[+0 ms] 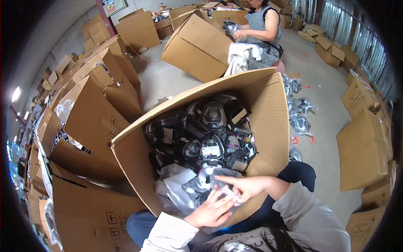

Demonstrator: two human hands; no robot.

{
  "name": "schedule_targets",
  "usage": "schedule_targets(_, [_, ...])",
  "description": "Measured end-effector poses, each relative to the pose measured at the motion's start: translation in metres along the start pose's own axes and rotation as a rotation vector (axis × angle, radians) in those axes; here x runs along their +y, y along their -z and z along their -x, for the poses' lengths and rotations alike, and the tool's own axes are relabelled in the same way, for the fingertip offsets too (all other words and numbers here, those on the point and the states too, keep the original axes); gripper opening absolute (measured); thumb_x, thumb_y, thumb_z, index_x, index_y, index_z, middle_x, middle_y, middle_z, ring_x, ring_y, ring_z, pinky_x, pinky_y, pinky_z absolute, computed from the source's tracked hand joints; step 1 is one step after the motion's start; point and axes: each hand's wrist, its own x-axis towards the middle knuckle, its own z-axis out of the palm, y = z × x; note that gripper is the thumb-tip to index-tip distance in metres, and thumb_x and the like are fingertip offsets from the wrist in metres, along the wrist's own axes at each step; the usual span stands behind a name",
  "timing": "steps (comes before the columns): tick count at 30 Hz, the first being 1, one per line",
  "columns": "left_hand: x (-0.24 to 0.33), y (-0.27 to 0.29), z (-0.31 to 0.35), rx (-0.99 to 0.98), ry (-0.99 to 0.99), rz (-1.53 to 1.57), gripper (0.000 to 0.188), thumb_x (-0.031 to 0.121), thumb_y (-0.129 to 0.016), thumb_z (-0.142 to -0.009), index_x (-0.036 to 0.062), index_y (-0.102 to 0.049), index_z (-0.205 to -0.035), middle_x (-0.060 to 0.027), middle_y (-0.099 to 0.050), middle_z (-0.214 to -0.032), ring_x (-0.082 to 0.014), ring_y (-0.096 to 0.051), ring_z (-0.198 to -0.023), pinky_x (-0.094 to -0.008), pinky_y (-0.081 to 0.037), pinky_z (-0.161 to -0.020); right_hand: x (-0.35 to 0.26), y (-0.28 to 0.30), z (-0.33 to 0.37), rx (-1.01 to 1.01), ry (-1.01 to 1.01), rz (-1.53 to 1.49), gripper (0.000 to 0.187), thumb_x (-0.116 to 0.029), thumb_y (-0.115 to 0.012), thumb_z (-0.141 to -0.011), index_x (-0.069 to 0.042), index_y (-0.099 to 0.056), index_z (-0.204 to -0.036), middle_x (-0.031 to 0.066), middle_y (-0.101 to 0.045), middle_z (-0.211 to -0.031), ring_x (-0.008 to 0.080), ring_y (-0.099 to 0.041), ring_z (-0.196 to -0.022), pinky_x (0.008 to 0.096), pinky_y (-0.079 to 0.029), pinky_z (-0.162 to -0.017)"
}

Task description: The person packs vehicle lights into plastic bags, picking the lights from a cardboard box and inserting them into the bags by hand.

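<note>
A large open cardboard box [268,122] stands before my knees, filled with black, rounded, glossy devices [214,115]; their exact kind I cannot make out. Several carry white or beige labels. Over the box's near edge, my left hand [212,210] and my right hand [247,187] meet at the gathered end of a clear plastic bag [210,174]. A dark item shows partly through the plastic. My right thumb and fingers pinch the bag, with the index finger pointing left. My left fingers close on it from below. Beside them lies loose whitish plastic [178,185].
Cardboard boxes [92,130] line the left side, and more boxes [363,147] stand along the right. Bagged items [300,124] and red ties lie on the floor right of my box. Ahead, a seated person [262,31] handles a bagged item beside a tilted box [199,46].
</note>
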Motion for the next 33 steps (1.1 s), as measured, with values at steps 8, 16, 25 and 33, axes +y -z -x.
schedule_targets(8, [0.021, 0.003, -0.007, 0.187, 0.156, 0.396, 0.029, 0.016, -0.067, -0.081, 0.0074, -0.049, -0.103, -0.0068, -0.059, -0.094, -0.026, -0.054, -0.089, -0.0372, -0.035, -0.081, 0.042, -0.001, -0.017, 0.034, -0.116, 0.221, 0.094, 0.004, -0.062, -0.075, -0.015, -0.012, -0.152, 0.0031, -0.059, -0.083, 0.0146, -0.055, -0.069, 0.0292, -0.046, -0.06])
schedule_targets(16, [0.058, 0.032, -0.022, -0.078, -0.18, 0.47, 0.014, 0.018, -0.067, -0.082, 0.0092, -0.059, -0.075, -0.002, -0.051, -0.066, -0.0226, -0.049, -0.069, -0.0364, -0.036, -0.066, 0.015, 0.046, -0.023, 1.237, 0.057, 0.487, 0.018, -0.008, -0.063, -0.083, -0.006, -0.065, -0.101, 0.0096, -0.056, -0.06, 0.0221, -0.055, -0.055, 0.0335, -0.044, -0.055])
schedule_targets(25, [0.018, 0.027, 0.015, 0.482, 0.455, 0.61, 0.051, -0.008, -0.052, -0.083, 0.003, -0.044, -0.132, -0.0211, -0.052, -0.132, -0.0326, -0.049, -0.125, -0.0396, -0.037, -0.104, 0.027, 0.04, -0.023, 0.542, 0.311, 0.127, 0.046, -0.044, -0.066, -0.087, -0.002, -0.063, -0.068, -0.0019, -0.057, -0.062, 0.0061, -0.051, -0.062, 0.0268, -0.041, -0.056])
schedule_targets(33, [0.011, 0.028, -0.005, 0.124, 0.125, -0.174, 0.055, 0.003, -0.066, -0.071, 0.0106, -0.057, -0.125, -0.0058, -0.063, -0.104, -0.0222, -0.057, -0.104, -0.0409, -0.044, -0.093, 0.02, -0.009, -0.042, 0.097, 0.074, 0.318, 0.047, -0.016, -0.08, -0.074, 0.001, -0.055, -0.11, 0.0089, -0.063, -0.098, 0.0162, -0.059, -0.094, 0.0306, -0.048, -0.084])
